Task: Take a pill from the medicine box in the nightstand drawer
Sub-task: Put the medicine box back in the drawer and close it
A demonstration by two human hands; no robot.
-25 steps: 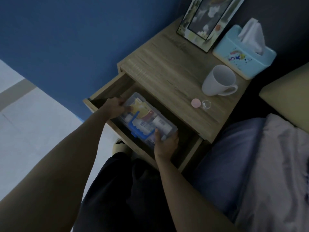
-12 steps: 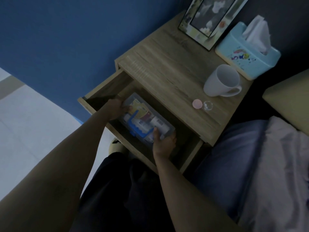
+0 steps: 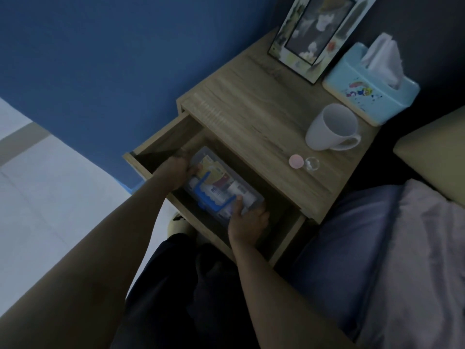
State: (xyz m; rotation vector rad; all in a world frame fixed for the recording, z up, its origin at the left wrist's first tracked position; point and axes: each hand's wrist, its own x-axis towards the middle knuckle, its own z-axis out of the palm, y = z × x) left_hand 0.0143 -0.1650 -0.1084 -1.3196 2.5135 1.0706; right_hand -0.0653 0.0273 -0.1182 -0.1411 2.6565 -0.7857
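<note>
The wooden nightstand (image 3: 254,117) has its drawer (image 3: 156,144) pulled out toward me. Inside lies a clear plastic medicine box (image 3: 221,187) with a blue handle, packed with packets and bottles; its lid is closed. My left hand (image 3: 176,172) grips the box's far left end. My right hand (image 3: 247,222) grips its near right end, thumb on the lid. The box sits low in the drawer. No loose pill is visible.
On the nightstand top stand a white mug (image 3: 332,127), a small pink cap (image 3: 296,161) beside a tiny clear cup (image 3: 312,163), a light blue tissue box (image 3: 370,86) and a picture frame (image 3: 317,34). A bed (image 3: 377,248) lies right, a blue wall left.
Both hands stay on the ends of the box, which has hardly moved in the drawer. The view has shifted slightly.
</note>
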